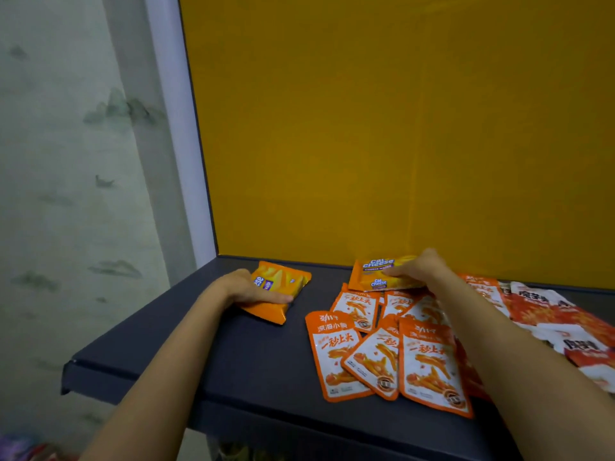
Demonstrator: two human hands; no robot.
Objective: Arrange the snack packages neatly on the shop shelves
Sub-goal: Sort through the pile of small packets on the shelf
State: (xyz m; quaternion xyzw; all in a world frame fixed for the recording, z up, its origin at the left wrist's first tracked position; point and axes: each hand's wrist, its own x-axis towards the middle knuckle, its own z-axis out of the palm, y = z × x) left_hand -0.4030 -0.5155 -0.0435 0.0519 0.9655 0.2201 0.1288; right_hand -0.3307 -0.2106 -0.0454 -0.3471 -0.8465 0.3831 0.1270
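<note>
Two orange wafer packs lie on a dark shelf (233,361). The left pack (283,281) sits apart from the rest, with the left hand (253,292) flat on it, fingers straight. The back pack (372,276), by the yellow panel (399,128), lies under the right hand (412,271); whether that hand grips it is unclear. The pack's near edge touches loose sachets (359,354), so dragging it could scatter them toward the shelf's front edge.
</note>
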